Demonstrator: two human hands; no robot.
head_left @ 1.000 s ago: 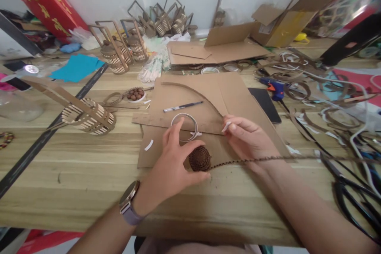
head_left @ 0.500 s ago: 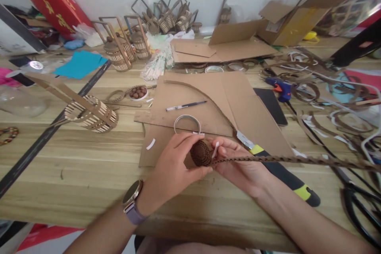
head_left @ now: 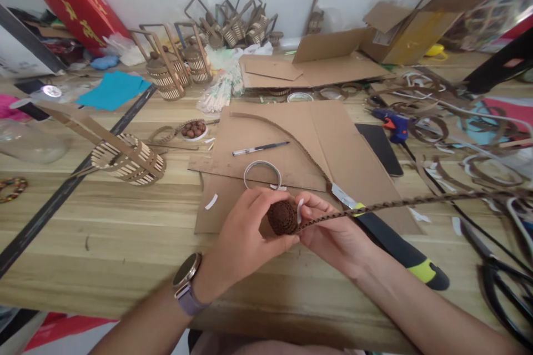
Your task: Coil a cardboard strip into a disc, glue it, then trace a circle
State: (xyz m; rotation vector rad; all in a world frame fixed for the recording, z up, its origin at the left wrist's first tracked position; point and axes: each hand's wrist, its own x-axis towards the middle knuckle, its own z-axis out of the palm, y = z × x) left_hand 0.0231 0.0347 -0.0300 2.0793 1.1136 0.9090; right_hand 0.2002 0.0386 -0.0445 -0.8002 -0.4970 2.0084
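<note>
My left hand point(head_left: 244, 236), with a watch on its wrist, grips a tight brown coil of corrugated cardboard strip point(head_left: 282, 217) between thumb and fingers. My right hand point(head_left: 333, 233) pinches the coil's right side and holds a small white piece of tape point(head_left: 300, 210) against it. The loose tail of the strip point(head_left: 416, 203) runs from the coil out to the right above the table. Both hands hover over a flat cardboard sheet point(head_left: 333, 144) near the table's front edge.
A tape ring point(head_left: 262, 173) and a pen point(head_left: 260, 148) lie on the cardboard. A black and yellow utility knife point(head_left: 395, 247) lies right of my hands, scissors point(head_left: 499, 277) further right. A cardboard basket point(head_left: 127, 161) lies at the left, more baskets and boxes stand at the back.
My right hand came from the cardboard sheet with the tape piece to the coil, uncovering the utility knife. The coil was lifted slightly, and the strip's tail has swung upward on the right.
</note>
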